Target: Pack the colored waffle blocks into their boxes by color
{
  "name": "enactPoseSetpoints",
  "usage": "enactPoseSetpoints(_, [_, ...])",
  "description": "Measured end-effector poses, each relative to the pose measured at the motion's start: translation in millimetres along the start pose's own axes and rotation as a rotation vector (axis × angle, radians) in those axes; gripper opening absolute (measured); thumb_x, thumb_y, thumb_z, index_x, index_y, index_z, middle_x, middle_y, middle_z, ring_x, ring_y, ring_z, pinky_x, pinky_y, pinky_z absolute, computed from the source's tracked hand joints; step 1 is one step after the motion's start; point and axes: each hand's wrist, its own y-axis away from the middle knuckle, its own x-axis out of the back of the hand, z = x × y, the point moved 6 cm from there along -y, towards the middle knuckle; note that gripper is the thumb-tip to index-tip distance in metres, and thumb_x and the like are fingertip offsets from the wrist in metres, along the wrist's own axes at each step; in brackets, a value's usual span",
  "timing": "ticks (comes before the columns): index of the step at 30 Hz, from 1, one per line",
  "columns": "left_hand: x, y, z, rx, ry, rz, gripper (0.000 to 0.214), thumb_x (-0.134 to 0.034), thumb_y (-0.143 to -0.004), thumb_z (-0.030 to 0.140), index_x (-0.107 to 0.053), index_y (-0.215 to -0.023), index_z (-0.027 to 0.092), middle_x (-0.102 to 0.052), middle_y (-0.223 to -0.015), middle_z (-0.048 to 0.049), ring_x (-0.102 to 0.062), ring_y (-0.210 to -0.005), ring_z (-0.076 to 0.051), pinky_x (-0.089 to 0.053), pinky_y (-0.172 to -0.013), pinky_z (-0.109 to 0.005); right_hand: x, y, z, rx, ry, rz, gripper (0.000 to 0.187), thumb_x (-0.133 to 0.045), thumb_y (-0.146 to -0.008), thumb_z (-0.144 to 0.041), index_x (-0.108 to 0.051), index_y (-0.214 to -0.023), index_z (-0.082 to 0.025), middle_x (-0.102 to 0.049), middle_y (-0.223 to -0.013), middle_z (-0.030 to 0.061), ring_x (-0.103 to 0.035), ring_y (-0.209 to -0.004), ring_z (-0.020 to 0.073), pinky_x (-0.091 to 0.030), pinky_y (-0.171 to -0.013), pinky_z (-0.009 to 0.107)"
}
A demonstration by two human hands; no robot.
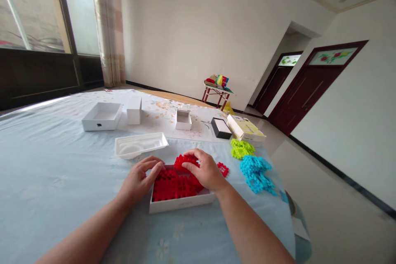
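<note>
A shallow white box [181, 204] sits in front of me, filled with red interlocking plastic building pieces [168, 187]. My left hand [144, 177] is at the box's back left corner, thumb and bent fingers closed on its rim. Above the right part of the box, my right hand [207, 169] pinches a small stack of red building pieces [183, 162] between thumb and fingers. One loose red piece [223, 169] lies on the cloth just right of that hand. How many pieces are in the pinch cannot be made out.
Blue pieces [256, 173] and lime-green pieces [243, 148] lie in heaps at the right. Behind the box are a white plastic tray [140, 145], an open white box [102, 126], an upright white box [134, 116], a small open box [183, 126], a black-edged box [221, 133] and a yellow-white carton [246, 128].
</note>
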Motion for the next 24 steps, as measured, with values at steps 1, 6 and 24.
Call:
enactPoseSetpoints(1, [0.2, 0.0, 0.5, 0.000, 0.003, 0.003, 0.035, -0.040, -0.085, 0.038, -0.066, -0.071, 0.019, -0.065, -0.084, -0.0035, -0.060, -0.080, -0.017, -0.045, -0.073, -0.024, -3.6, 0.8, 2.9, -0.012, 0.008, -0.013, 0.022, -0.059, -0.077, -0.029, -0.059, -0.097, -0.020, -0.063, -0.092, 0.0026, -0.058, -0.086, 0.0143, -0.045, -0.080, 0.027])
enactPoseSetpoints(6, [-0.1, 0.0, 1.1, -0.007, 0.003, 0.014, 0.033, -0.040, -0.085, 0.036, -0.065, -0.070, 0.019, -0.065, -0.083, -0.0034, -0.059, -0.079, -0.017, -0.045, -0.073, -0.024, -6.8, 4.3, 9.6, -0.029, 0.073, -0.042, 0.019, -0.058, -0.079, -0.029, -0.058, -0.095, -0.020, -0.062, -0.090, 0.0022, -0.058, -0.085, 0.0145, -0.044, -0.079, 0.028])
enactPoseSetpoints(24, [-0.4, -1.5, 0.0, 0.006, -0.004, 0.020, 0.035, -0.039, -0.084, 0.039, -0.065, -0.071, 0.019, -0.066, -0.083, -0.0037, -0.060, -0.079, -0.018, -0.045, -0.074, -0.024, 2.2, 5.1, 5.1, 0.046, 0.294, -0.124, 0.036, -0.065, -0.073, -0.037, -0.058, -0.104, -0.021, -0.062, -0.098, 0.0048, -0.054, -0.095, 0.0190, -0.037, -0.084, 0.033])
